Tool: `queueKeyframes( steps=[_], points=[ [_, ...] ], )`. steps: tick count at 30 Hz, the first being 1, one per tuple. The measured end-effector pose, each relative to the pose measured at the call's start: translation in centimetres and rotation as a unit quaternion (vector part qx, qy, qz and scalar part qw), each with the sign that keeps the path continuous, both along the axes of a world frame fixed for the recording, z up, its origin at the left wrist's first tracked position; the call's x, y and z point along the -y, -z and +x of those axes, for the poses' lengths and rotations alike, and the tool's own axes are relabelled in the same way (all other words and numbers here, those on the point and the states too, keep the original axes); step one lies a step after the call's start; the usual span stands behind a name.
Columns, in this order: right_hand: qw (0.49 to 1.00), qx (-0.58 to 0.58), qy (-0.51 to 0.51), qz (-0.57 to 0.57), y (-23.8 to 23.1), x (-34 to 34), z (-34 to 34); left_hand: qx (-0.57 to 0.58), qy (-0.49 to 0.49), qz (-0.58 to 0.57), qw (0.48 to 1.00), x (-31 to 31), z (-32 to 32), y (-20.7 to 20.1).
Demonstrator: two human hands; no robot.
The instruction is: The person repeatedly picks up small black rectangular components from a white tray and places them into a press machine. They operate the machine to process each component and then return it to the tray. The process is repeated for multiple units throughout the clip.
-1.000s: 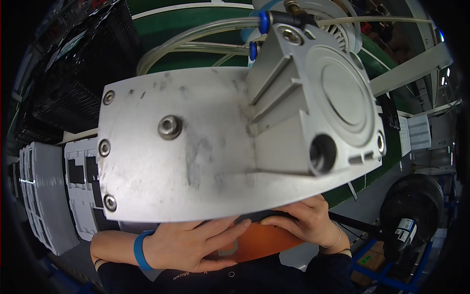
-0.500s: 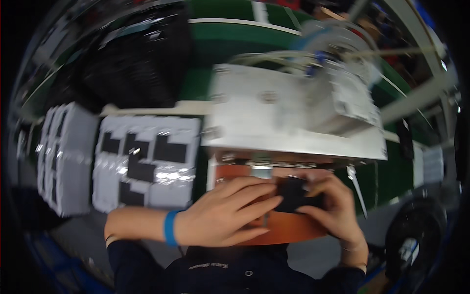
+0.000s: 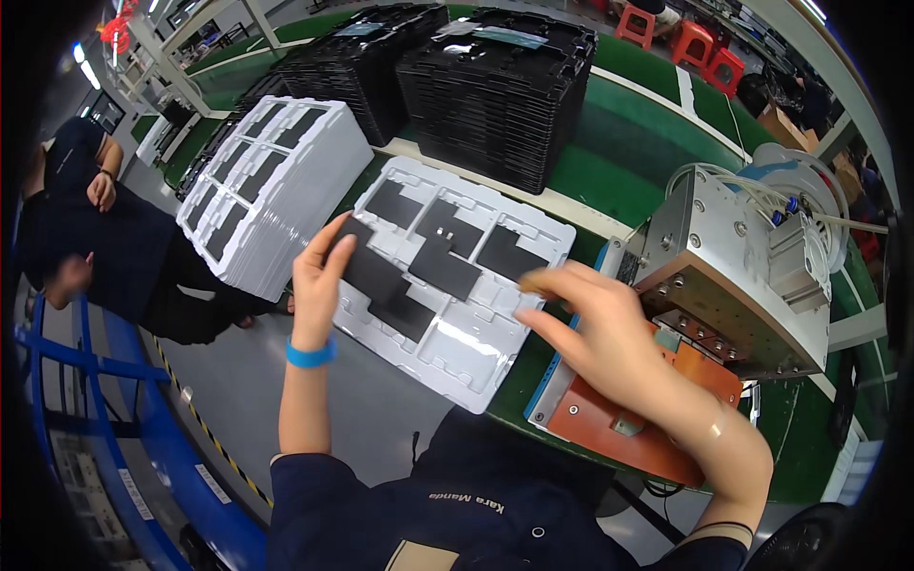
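My left hand (image 3: 322,276) is closed, thumb and fingers pinching the edge of a flat black piece (image 3: 369,259). That piece is tilted over the left part of a white molded tray (image 3: 466,360). Beneath and beside it, several more flat black pieces lie in the tray, such as the L-shaped one (image 3: 512,251) at its right. Over the tray's right edge hovers my right hand (image 3: 600,324), open, thumb and forefinger apart with nothing seen between them. A yellowish cover sits on one of its fingertips. My right forearm partly hides the orange fixture plate (image 3: 595,419).
A tall stack of white trays (image 3: 319,190) stands left of the tray. Behind are stacks of black trays (image 3: 490,105). At right, a metal press unit (image 3: 733,262) overhangs the orange plate. A person in dark clothes (image 3: 124,228) stands at far left, beside a blue rail (image 3: 90,366).
The view has swung left. Both hands have left the orange plate, where they handled a black piece, and are now over the white tray. The right hand has opened; the left holds a black piece.
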State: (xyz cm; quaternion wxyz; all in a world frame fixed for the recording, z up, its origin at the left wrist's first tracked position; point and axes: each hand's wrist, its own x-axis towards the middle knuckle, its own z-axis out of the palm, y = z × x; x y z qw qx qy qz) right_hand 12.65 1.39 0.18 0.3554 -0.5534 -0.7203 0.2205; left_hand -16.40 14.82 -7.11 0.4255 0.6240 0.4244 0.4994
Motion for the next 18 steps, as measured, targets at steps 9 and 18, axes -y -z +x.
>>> queueKeyframes(
  steps=[9, 18],
  points=[
    [0.945, 0.302, 0.050, -0.117, 8.0, -10.7, -7.9, -0.347, -0.210, 0.157, 0.900, -1.2, -3.8, 6.8],
    [0.990, 0.131, 0.040, -0.033, 6.0, -9.2, -5.3, -0.404, -0.136, 0.173, 0.888, 1.7, -1.9, 7.3]
  ],
)
